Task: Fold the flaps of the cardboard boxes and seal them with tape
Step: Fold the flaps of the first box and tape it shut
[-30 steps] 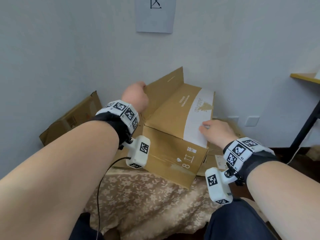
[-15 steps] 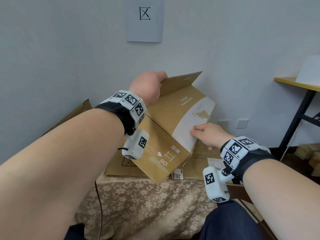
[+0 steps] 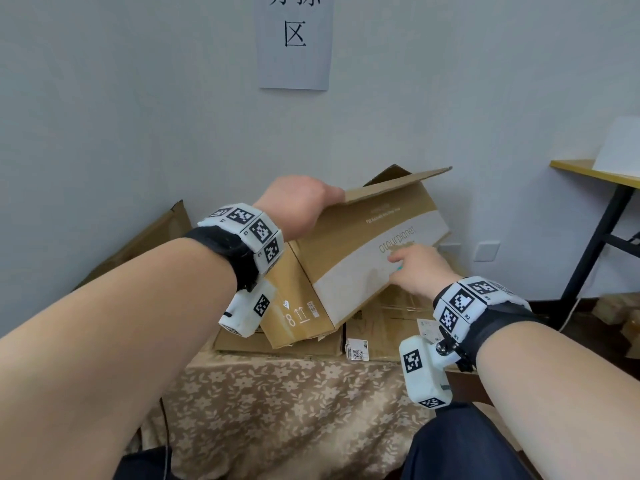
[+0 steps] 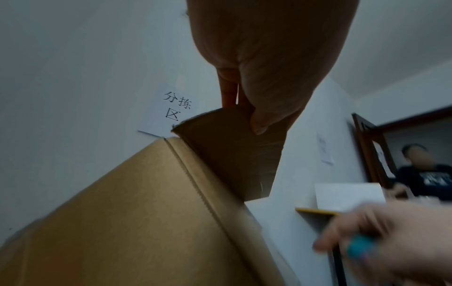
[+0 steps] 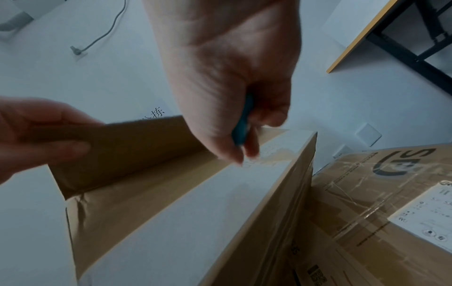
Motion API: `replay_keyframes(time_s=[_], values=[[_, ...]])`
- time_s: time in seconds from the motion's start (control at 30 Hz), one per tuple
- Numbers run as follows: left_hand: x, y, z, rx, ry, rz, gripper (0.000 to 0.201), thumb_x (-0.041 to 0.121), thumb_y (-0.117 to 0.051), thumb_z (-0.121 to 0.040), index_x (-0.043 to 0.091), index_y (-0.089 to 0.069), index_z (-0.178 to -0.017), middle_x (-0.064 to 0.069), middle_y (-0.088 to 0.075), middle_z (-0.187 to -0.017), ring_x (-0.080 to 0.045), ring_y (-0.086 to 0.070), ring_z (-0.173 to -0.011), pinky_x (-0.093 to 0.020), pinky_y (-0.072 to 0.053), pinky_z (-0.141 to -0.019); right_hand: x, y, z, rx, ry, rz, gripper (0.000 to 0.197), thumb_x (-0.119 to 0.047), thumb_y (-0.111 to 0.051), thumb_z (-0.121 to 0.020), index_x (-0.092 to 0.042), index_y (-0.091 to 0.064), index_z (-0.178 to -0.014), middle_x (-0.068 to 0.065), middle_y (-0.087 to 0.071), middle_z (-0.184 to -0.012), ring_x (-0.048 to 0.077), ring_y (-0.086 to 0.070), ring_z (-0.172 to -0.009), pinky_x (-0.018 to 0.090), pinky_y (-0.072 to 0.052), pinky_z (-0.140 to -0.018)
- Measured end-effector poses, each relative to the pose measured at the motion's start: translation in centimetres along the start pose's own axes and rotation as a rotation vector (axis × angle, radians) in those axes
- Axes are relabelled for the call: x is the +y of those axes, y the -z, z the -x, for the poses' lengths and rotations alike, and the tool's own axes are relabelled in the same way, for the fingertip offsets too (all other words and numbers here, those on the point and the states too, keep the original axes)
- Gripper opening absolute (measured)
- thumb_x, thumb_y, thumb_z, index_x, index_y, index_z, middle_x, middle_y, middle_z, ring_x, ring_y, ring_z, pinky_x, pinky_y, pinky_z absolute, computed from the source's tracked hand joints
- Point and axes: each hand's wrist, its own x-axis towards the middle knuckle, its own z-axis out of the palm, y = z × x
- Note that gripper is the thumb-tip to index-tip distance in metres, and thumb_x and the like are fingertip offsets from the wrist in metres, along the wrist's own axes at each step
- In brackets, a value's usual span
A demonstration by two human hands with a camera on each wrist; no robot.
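Head view, left hand (image 3: 298, 202) pinching box flap (image 3: 391, 188), right hand (image 3: 420, 270) gripping half-hidden teal tool (image 5: 242, 120), blurred.

A brown and white cardboard box (image 3: 349, 258) sits tilted on flattened cardboard (image 3: 391, 317) atop a surface draped with a beige flowered cloth (image 3: 277, 410). The left hand (image 3: 298, 202) pinches the near corner of an open flap (image 3: 391, 188) at the box's top. The right hand (image 3: 419, 271) lies on the printed white face of the box, fingers bent; a small teal thing (image 3: 399, 268) peeks out under them. Both wrists wear bands with black-and-white markers. A paper sign (image 3: 294, 39) hangs on the wall (image 3: 121, 116) behind. More cardboard (image 3: 138, 244) leans at the left. A yellow-topped desk (image 3: 588, 171) stands at the right.
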Motion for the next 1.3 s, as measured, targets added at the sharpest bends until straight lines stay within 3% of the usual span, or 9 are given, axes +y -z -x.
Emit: replay_keyframes(time_s=[0.13,0.27,0.43,0.67,0.8,0.93,1.07,1.17,1.3], values=[[0.7,-0.7,1.0,-0.127,-0.048,-0.086,0.067,-0.007,-0.035,-0.088,0.031,-0.036,-0.144,-0.006,-0.054,-0.130,-0.029,-0.054,-0.115,-0.031,-0.042,-0.088,-0.3,1.1,0.2,0.300,-0.071,-0.145,0.020,-0.026,-0.055,-0.089,-0.019,-0.061,-0.107,0.010,-0.063,-0.104,0.027,-0.059,-0.089,0.038,-0.054,-0.079],[0.7,-1.1,1.2,-0.201,-0.087,-0.054,0.065,-0.005,-0.039,-0.089,0.037,-0.042,-0.139,0.000,-0.056,-0.130,-0.024,-0.056,-0.114,-0.035,-0.047,-0.092,-1.1,2.0,0.1,0.413,0.016,-0.086,0.043,-0.021,-0.057,-0.091,-0.028,-0.045,-0.132,0.008,-0.060,-0.110,0.028,-0.059,-0.092,0.036,-0.053,-0.074],[0.8,-1.5,1.8,-0.215,-0.158,0.196,0.045,0.008,-0.051,-0.091,0.032,-0.057,-0.129,0.007,-0.062,-0.124,-0.016,-0.057,-0.114,-0.032,-0.045,-0.096,-2.8,1.9,-0.4,0.336,0.146,0.137,0.069,-0.027,-0.066,-0.087,-0.036,-0.031,-0.145,0.007,-0.054,-0.123,0.030,-0.057,-0.105,0.040,-0.052,-0.080],[2.1,-1.8,2.6,-0.290,-0.169,0.301,0.044,0.014,-0.058,-0.089,0.031,-0.058,-0.129,0.003,-0.064,-0.122,-0.019,-0.059,-0.111,-0.034,-0.044,-0.097,-4.0,1.2,-0.1,0.270,0.200,0.226,0.053,-0.018,-0.061,-0.086,-0.037,-0.049,-0.134,0.003,-0.050,-0.111,0.026,-0.057,-0.094,0.036,-0.050,-0.076],[2.1,-2.2,2.5,-0.364,-0.131,0.221,0.069,0.001,-0.047,-0.079,0.046,-0.049,-0.132,0.004,-0.062,-0.125,-0.022,-0.060,-0.111,-0.038,-0.048,-0.093,-3.7,0.9,0.4,0.263,0.220,0.254,0.040,-0.016,-0.058,-0.086,-0.032,-0.058,-0.123,0.000,-0.049,-0.107,0.026,-0.056,-0.089,0.037,-0.051,-0.076],[2.0,-2.0,3.2,-0.275,-0.161,0.084,0.073,-0.005,-0.042,-0.083,0.047,-0.043,-0.135,0.003,-0.061,-0.117,-0.023,-0.057,-0.105,-0.039,-0.050,-0.085,-3.5,1.3,0.6,0.218,0.277,0.306,0.020,-0.024,-0.058,-0.085,-0.027,-0.063,-0.104,-0.003,-0.047,-0.090,0.024,-0.055,-0.088,0.031,-0.042,-0.066],[0.4,-3.7,4.1,-0.319,0.020,0.181,0.031,0.036,-0.047,-0.094,0.030,-0.061,-0.122,-0.002,-0.062,-0.108,-0.024,-0.059,-0.102,-0.028,-0.043,-0.078,-3.0,0.9,0.1,0.035,0.339,0.238,0.036,-0.054,-0.064,-0.081,-0.030,-0.067,-0.107,-0.007,-0.057,-0.100,0.018,-0.055,-0.098,0.032,-0.047,-0.078],[-1.4,-4.8,4.9,-0.282,0.029,0.057,0.056,0.064,-0.044,-0.084,0.020,-0.068,-0.108,-0.001,-0.065,-0.110,-0.021,-0.059,-0.103,-0.025,-0.040,-0.077,-2.8,0.6,0.0,-0.090,0.343,0.015,0.059,-0.063,-0.066,-0.074,-0.027,-0.064,-0.121,-0.004,-0.058,-0.128,0.016,-0.050,-0.119,0.028,-0.040,-0.096],[-1.7,-4.5,4.0,-0.540,0.171,-0.127,0.063,0.062,-0.043,-0.089,0.012,-0.058,-0.125,-0.007,-0.059,-0.126,-0.026,-0.054,-0.116,-0.033,-0.041,-0.093,-2.7,0.4,-0.8,-0.057,0.288,-0.028,0.055,-0.067,-0.048,-0.083,-0.022,-0.069,-0.107,-0.006,-0.065,-0.097,0.015,-0.056,-0.096,0.028,-0.042,-0.080]])
